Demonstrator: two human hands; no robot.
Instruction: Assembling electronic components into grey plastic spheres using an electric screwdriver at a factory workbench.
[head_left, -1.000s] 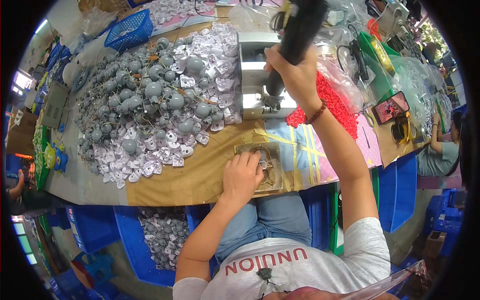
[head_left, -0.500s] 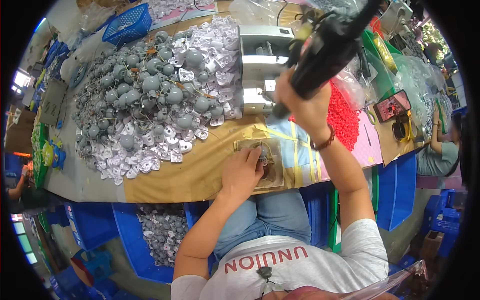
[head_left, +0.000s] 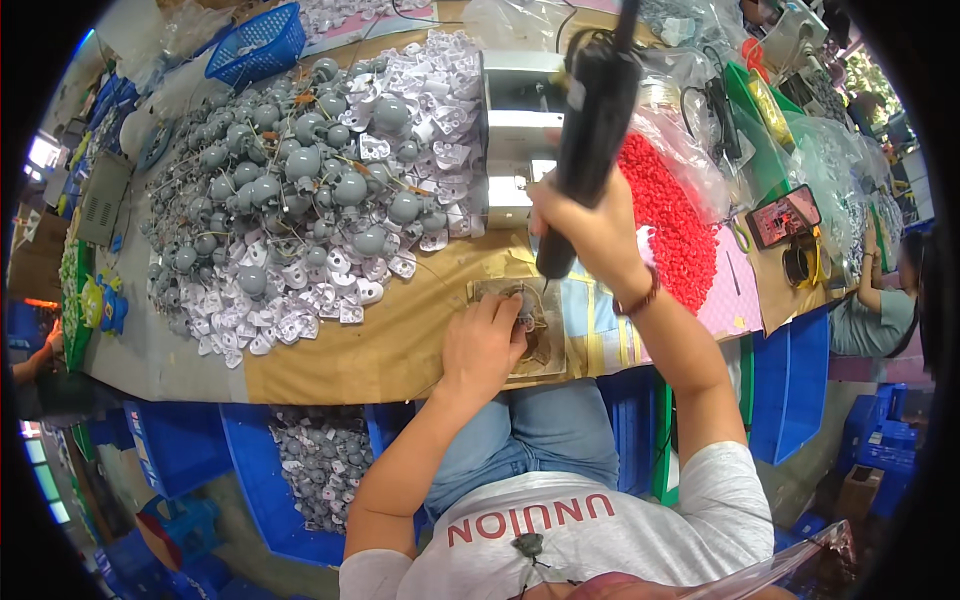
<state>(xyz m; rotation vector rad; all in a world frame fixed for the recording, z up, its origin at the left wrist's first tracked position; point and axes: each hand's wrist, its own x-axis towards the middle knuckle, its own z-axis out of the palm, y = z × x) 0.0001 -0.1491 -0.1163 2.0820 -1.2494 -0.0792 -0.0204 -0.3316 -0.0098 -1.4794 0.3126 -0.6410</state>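
My right hand (head_left: pixel 590 225) is wrapped round a black electric screwdriver (head_left: pixel 597 130), held upright with its lower end above and to the right of a small fixture block (head_left: pixel 548 366). The block lies at the table's front edge. On the block, the fingers of my left hand (head_left: pixel 482 345) press against a small grey part (head_left: pixel 525 304), mostly covered by them. Left of my hands spreads a heap of grey ball-shaped parts with wires (head_left: pixel 300 165), mixed with white plastic pieces (head_left: pixel 340 285).
A white and silver box-like device (head_left: pixel 515 130) stands beyond the block. Red small parts (head_left: pixel 675 230) are piled to the right, near a phone (head_left: pixel 783 216) and a tape roll (head_left: pixel 799 264). A blue basket (head_left: pixel 256 48) sits far left; a blue bin (head_left: pixel 262 490) is below the table.
My right hand has brought the screwdriver left and down, toward the block, and turned it more upright. My left hand stays on the grey part.
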